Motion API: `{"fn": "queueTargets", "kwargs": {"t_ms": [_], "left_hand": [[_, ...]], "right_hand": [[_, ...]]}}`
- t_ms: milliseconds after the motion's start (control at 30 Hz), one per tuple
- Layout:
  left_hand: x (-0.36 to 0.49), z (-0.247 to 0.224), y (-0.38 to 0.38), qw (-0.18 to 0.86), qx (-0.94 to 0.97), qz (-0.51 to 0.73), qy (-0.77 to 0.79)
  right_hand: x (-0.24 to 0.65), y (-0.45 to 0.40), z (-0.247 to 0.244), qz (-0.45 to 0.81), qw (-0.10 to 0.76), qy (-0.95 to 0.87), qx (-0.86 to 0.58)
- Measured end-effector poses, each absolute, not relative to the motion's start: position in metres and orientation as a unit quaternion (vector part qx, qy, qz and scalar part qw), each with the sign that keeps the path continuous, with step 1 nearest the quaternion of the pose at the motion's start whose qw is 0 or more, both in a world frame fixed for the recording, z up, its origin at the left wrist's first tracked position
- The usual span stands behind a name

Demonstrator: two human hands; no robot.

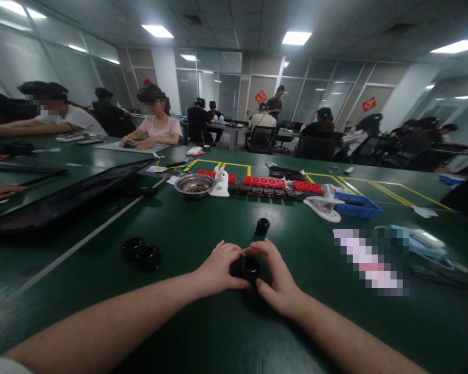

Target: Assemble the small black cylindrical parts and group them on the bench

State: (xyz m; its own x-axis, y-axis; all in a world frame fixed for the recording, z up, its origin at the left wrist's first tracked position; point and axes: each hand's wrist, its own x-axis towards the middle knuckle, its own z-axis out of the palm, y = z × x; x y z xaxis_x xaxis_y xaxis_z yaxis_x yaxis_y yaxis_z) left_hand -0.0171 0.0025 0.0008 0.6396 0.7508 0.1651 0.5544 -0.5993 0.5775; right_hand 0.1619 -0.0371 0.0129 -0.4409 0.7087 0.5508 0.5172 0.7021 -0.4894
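Both of my hands meet around a glossy black ring-shaped part (249, 266) low over the green table. My left hand (221, 266) grips its left side, with the thumb in front and the fingers behind. On the other side, my right hand (276, 275) curls its fingers and thumb about the same part. The opening in its top faces me. Just beyond my hands stands another black ring-shaped part (262, 226). Two more, one black part (133, 248) behind another black part (148, 257), sit side by side to the left.
Farther back are a metal bowl (195, 185) of small pieces, red plastic strips (265, 182), white stands (324, 203) and a blue tray (361, 205). A long black panel (66, 195) lies left; a light-blue object (423, 241) lies right. People sit at tables beyond.
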Motion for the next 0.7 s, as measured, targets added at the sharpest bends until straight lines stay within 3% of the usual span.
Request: {"fn": "queueTargets", "kwargs": {"t_ms": [267, 400, 533, 700], "left_hand": [[-0.017, 0.007, 0.002, 0.25, 0.872, 0.19, 0.375], [-0.016, 0.005, 0.001, 0.24, 0.872, 0.196, 0.379], [-0.016, 0.003, 0.001, 0.234, 0.872, 0.199, 0.381], [-0.016, 0.006, 0.001, 0.237, 0.871, 0.195, 0.383]], "right_hand": [[0.161, -0.037, 0.011, 0.021, 0.385, -0.805, -0.45], [0.156, -0.037, 0.025, -0.029, 0.323, -0.807, -0.493], [0.153, -0.041, 0.044, 0.021, 0.248, -0.844, -0.476], [0.16, -0.041, 0.053, 0.059, 0.256, -0.844, -0.468]]}}
